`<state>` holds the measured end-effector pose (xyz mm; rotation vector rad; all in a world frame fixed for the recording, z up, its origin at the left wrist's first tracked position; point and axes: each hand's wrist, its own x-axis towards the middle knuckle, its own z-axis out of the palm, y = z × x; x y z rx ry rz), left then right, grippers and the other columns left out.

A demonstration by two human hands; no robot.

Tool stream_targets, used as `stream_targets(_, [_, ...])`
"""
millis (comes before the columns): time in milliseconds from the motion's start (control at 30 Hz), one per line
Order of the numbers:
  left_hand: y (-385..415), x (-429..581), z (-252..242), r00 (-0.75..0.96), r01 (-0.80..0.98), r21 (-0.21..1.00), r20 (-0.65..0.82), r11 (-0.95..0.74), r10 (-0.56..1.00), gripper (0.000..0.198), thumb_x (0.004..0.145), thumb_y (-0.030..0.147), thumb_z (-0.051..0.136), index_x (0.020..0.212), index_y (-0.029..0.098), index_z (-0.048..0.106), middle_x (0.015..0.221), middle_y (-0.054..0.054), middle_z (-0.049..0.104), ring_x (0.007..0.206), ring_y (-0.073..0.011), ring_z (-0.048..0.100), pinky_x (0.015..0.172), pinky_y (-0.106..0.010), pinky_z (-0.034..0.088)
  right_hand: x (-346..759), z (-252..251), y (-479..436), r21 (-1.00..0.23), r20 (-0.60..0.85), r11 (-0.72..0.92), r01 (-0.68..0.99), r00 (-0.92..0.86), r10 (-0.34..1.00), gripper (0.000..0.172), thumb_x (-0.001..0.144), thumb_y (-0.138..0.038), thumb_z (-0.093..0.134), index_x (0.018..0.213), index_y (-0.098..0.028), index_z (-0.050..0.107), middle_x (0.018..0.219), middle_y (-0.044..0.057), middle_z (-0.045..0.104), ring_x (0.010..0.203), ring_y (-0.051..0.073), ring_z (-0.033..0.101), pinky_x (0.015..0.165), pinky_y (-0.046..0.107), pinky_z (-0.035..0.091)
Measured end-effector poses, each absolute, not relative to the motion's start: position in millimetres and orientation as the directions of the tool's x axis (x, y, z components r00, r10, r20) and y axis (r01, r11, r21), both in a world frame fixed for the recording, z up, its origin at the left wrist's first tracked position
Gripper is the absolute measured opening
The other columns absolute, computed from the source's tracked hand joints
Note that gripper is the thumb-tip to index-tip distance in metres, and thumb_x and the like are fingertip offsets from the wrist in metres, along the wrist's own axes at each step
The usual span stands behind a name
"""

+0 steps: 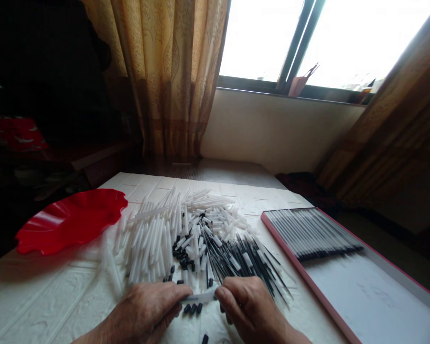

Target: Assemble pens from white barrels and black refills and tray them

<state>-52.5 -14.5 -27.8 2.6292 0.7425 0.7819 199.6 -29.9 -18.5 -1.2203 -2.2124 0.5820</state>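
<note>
Both my hands meet at the near edge of a white table. My left hand (146, 308) and my right hand (245, 303) pinch the two ends of one white pen barrel (199, 297) held level between them. Just beyond lies a heap of white pen barrels (154, 234), a spread of thin black refills (243, 260) and several small black caps (181, 255). A few loose black caps (193, 308) lie under my hands.
A red wavy-edged plate (69, 220) sits at the left. A shallow pink-rimmed tray (344, 315) at the right holds a row of assembled pens (311, 231). Curtains and a bright window stand behind the table (39, 296).
</note>
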Motion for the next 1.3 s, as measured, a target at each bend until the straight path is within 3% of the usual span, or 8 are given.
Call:
stream_targets(100, [-16, -52, -25, 0.719, 0.394, 0.437, 0.401, -0.808, 0.568, 0.027, 0.101, 0.019, 0.038, 0.124, 0.027, 0.048, 0.099, 0.000, 0.075, 0.082, -0.0156, 0.075, 0.074, -0.019, 0.055, 200, -10, -30, -0.611, 0.241, 0.476, 0.632, -0.424, 0.873, 0.035, 0.096, -0.033, 0.034, 0.069, -0.021, 0.053, 0.061, 0.002, 0.063, 0.054, 0.013, 0.060, 0.053, 0.021, 0.038])
stream_targets(233, [-17, -51, -23, 0.709, 0.393, 0.463, 0.398, -0.794, 0.583, 0.027, 0.101, 0.018, 0.039, 0.124, 0.028, 0.048, 0.100, 0.001, 0.075, 0.084, -0.0142, 0.074, 0.075, -0.017, 0.054, 202, 0, -31, -0.653, 0.281, 0.501, 0.568, -0.433, 0.856, 0.006, 0.086, -0.022, 0.050, 0.088, -0.021, 0.055, 0.074, 0.001, 0.067, 0.059, 0.013, 0.062, 0.057, 0.021, 0.043])
stream_targets(367, [-16, -52, -23, 0.708, 0.409, 0.462, 0.383, -0.787, 0.593, 0.027, 0.100, 0.017, 0.039, 0.123, 0.028, 0.049, 0.098, 0.002, 0.075, 0.083, -0.0144, 0.074, 0.074, -0.018, 0.054, 205, -3, -30, -0.629, 0.336, 0.549, 0.551, -0.445, 0.830, 0.009, 0.084, -0.014, 0.050, 0.087, -0.022, 0.053, 0.074, 0.000, 0.066, 0.059, 0.012, 0.061, 0.057, 0.020, 0.043])
stream_targets(533, [-17, -52, -22, 0.716, 0.416, 0.443, 0.379, -0.794, 0.587, 0.028, 0.099, 0.016, 0.040, 0.123, 0.028, 0.048, 0.097, 0.001, 0.074, 0.082, -0.0151, 0.074, 0.072, -0.019, 0.053, 206, -7, -30, -0.581, 0.342, 0.558, 0.593, -0.444, 0.828, 0.004, 0.087, -0.020, 0.052, 0.084, -0.021, 0.056, 0.070, 0.000, 0.064, 0.057, 0.012, 0.059, 0.056, 0.021, 0.040])
stream_targets(833, [-15, -54, -31, 0.732, 0.402, 0.419, 0.388, -0.815, 0.560, 0.028, 0.101, 0.021, 0.036, 0.127, 0.027, 0.047, 0.090, -0.001, 0.073, 0.076, -0.0171, 0.073, 0.069, -0.021, 0.055, 199, -10, -29, -0.529, 0.319, 0.562, 0.636, -0.464, 0.826, 0.033, 0.094, -0.028, 0.040, 0.062, -0.022, 0.044, 0.054, -0.002, 0.053, 0.047, 0.011, 0.047, 0.048, 0.024, 0.029])
stream_targets(967, [-15, -55, -33, 0.725, 0.378, 0.359, 0.459, -0.853, 0.514, 0.028, 0.104, 0.023, 0.035, 0.129, 0.026, 0.045, 0.086, -0.002, 0.073, 0.071, -0.0170, 0.072, 0.067, -0.021, 0.055, 197, -15, -29, -0.628, 0.251, 0.494, 0.601, -0.445, 0.860, 0.041, 0.097, -0.034, 0.034, 0.058, -0.023, 0.037, 0.048, -0.003, 0.048, 0.041, 0.009, 0.044, 0.045, 0.022, 0.028])
stream_targets(1100, [-17, -53, -26, 0.720, 0.373, 0.418, 0.433, -0.829, 0.542, 0.028, 0.103, 0.021, 0.036, 0.128, 0.026, 0.047, 0.087, 0.000, 0.073, 0.073, -0.0155, 0.073, 0.066, -0.019, 0.054, 199, -14, -30, -0.715, 0.170, 0.422, 0.558, -0.446, 0.879, 0.047, 0.099, -0.038, 0.029, 0.058, -0.022, 0.045, 0.049, -0.001, 0.057, 0.045, 0.011, 0.055, 0.049, 0.020, 0.036])
stream_targets(1300, [-16, -53, -25, 0.714, 0.394, 0.466, 0.387, -0.792, 0.583, 0.030, 0.100, 0.017, 0.039, 0.127, 0.028, 0.047, 0.102, 0.000, 0.075, 0.087, -0.0154, 0.074, 0.077, -0.019, 0.054, 206, 1, -29, -0.628, 0.225, 0.478, 0.614, -0.445, 0.867, 0.017, 0.091, -0.028, 0.045, 0.086, -0.020, 0.059, 0.072, 0.002, 0.067, 0.060, 0.014, 0.059, 0.058, 0.022, 0.041])
